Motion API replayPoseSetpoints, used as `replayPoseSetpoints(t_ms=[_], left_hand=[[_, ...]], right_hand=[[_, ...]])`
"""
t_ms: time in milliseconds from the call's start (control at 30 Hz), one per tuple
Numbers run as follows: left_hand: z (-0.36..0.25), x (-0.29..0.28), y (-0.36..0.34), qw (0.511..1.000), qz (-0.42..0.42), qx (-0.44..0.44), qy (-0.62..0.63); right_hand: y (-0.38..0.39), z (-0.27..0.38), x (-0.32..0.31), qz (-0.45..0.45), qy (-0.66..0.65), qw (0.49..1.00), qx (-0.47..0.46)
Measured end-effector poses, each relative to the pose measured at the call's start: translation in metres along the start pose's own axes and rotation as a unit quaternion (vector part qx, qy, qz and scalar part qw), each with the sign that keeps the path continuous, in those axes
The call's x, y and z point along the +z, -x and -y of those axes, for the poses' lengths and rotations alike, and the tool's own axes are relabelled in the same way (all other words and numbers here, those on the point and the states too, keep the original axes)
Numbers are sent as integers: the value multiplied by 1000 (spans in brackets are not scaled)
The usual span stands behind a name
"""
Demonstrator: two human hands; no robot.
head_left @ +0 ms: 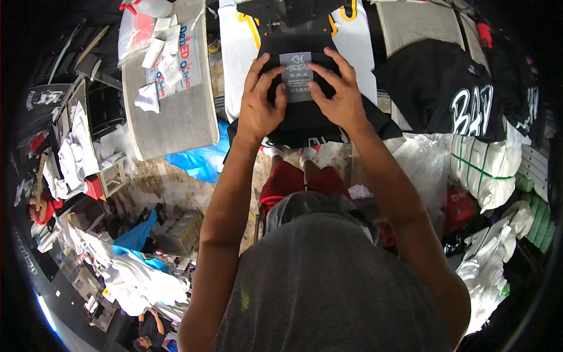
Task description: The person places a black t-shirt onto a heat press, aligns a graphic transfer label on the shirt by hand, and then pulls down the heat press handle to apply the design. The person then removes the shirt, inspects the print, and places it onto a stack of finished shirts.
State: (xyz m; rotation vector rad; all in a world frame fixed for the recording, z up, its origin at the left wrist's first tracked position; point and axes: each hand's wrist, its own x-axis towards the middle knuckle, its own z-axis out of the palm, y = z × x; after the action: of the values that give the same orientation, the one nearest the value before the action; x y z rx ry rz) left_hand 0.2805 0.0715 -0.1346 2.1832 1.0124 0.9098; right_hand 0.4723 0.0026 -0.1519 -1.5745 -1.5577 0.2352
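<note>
A black garment [272, 123] lies over a narrow board in front of me, with light print showing near its lower edge. On it rests a grey rectangular label [296, 79] with pale printing. My left hand [262, 100] lies at the label's left edge, fingers apart and index fingertip beside it. From the other side, my right hand [341, 88] reaches the label's right edge with its fingers also spread. Both hands touch the black cloth or hover just above it; I cannot tell which for every finger. Neither hand grips anything.
A black shirt with white lettering [440, 88] covers the board at right. A grey board [176, 120] at left carries white paper pieces [170, 69]. Beyond the label sits a dark plate [293, 17] over white cloth. A wrapped white bundle [484, 170] stands at right; people appear far left.
</note>
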Motion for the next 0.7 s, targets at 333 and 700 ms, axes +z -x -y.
replayPoseSetpoints(t_ms=[333, 700], left_hand=[[5, -1, 5, 991, 6, -59, 118], [12, 8, 5, 996, -49, 0, 75]], right_hand=[[6, -10, 5, -2, -31, 999, 11], [7, -12, 4, 13, -70, 997, 26]])
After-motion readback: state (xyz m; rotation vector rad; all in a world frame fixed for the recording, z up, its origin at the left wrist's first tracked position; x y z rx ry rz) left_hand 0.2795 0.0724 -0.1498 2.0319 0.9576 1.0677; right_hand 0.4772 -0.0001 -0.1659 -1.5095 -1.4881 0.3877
